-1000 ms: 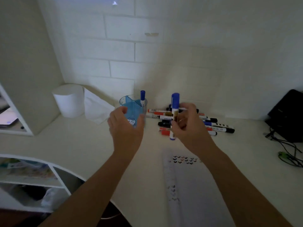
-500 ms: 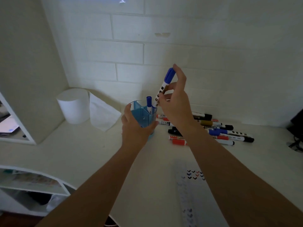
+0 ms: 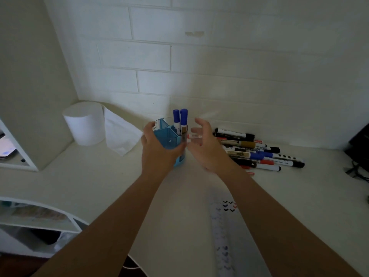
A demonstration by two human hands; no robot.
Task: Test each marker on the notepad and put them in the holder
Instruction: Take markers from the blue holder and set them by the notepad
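Since the frame half a second back, the blue-capped marker has gone from the right hand into the holder, and the head camera has tipped down a little, so the desk fills more of the view. That marker now stands close to upright in the holder's far right compartment, long axis vertical, cap up and tip down out of sight. A second blue-capped marker stands just beside it, touching or nearly so, pointing the same way.

The right hand hangs just right of the holder with its fingers spread and loose, gripping nothing; it is blurred. The left hand wraps the translucent blue holder from the near side, fingers curled round its left wall and thumb against its right.

To the right, on the white desk, the untested markers lie in a loose heap, mostly flat with their long axes running left to right, with black, red and blue caps among them. The notepad lies nearer the person, between the forearms, with small rows of tick marks on it.

A white tissue roll stands in the back left corner with a loose sheet beside it. Behind runs a white brick-pattern wall. White shelving sits at the lower left, and a black object with cables at the far right edge. The light is dim.
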